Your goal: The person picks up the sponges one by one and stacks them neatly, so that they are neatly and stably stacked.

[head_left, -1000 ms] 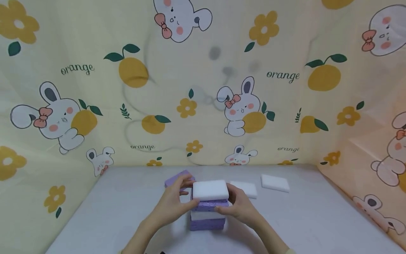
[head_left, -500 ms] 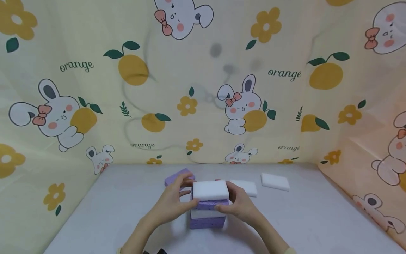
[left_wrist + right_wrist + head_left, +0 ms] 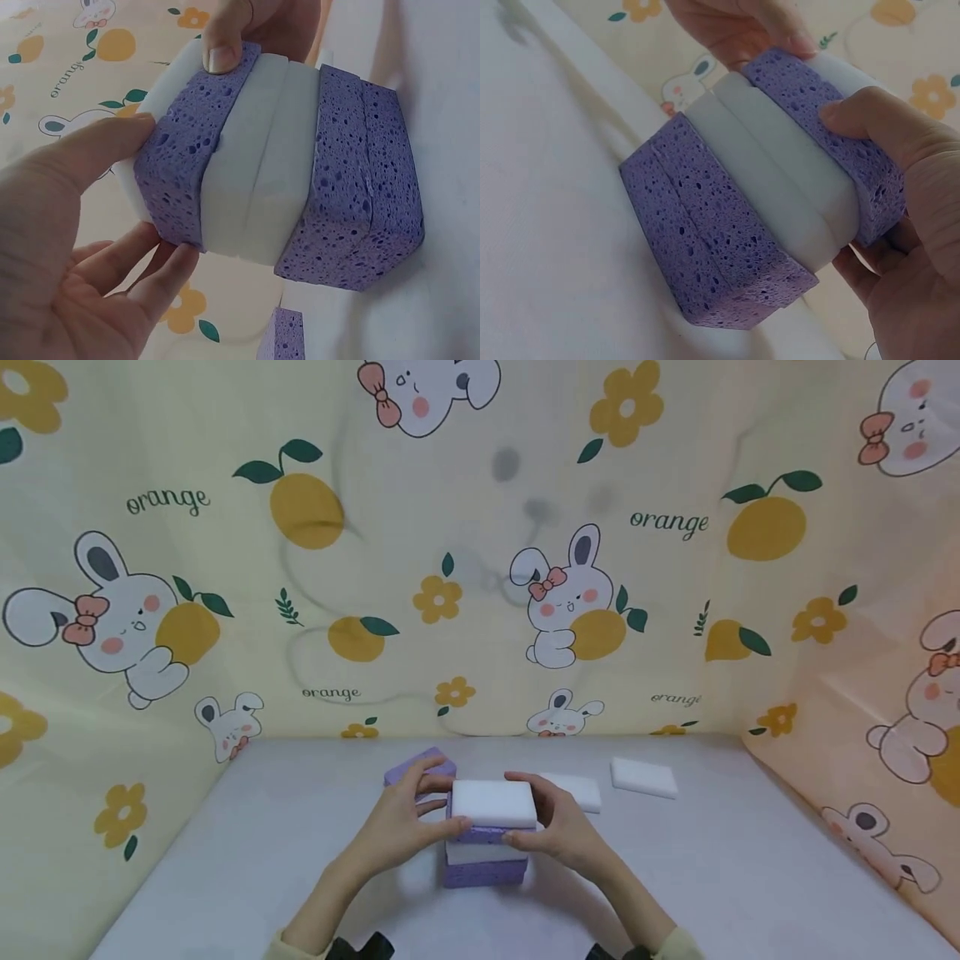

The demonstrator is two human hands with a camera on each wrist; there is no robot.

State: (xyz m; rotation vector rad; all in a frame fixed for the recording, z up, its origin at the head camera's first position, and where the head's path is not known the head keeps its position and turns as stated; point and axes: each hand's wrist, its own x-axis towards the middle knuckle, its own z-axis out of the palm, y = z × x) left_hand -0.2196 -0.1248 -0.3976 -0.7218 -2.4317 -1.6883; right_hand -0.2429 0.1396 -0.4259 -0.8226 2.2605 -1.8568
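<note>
Purple and white sponges (image 3: 486,873) stand stacked; left hand (image 3: 390,831) and right hand (image 3: 568,833) grip the upper purple sponge (image 3: 187,135) from left and right.

Two bare hands: one left hand (image 3: 393,831), one right hand (image 3: 567,835). One stack (image 3: 761,176), six layers: three purple sponges (image 3: 341,165), three white blocks (image 3: 291,154). Counted upward: two purple, two white, one purple, one white. Off stack, on one table (image 3: 720,860): one loose purple sponge (image 3: 409,762), two loose white blocks (image 3: 643,777). Overall four purple, five white. Two sleeves (image 3: 678,944), two black wrist pieces (image 3: 365,947). Backdrop (image 3: 465,502) in head view: eight printed rabbits (image 3: 551,603), some cut off; four printed "orange" words (image 3: 669,522).
</note>
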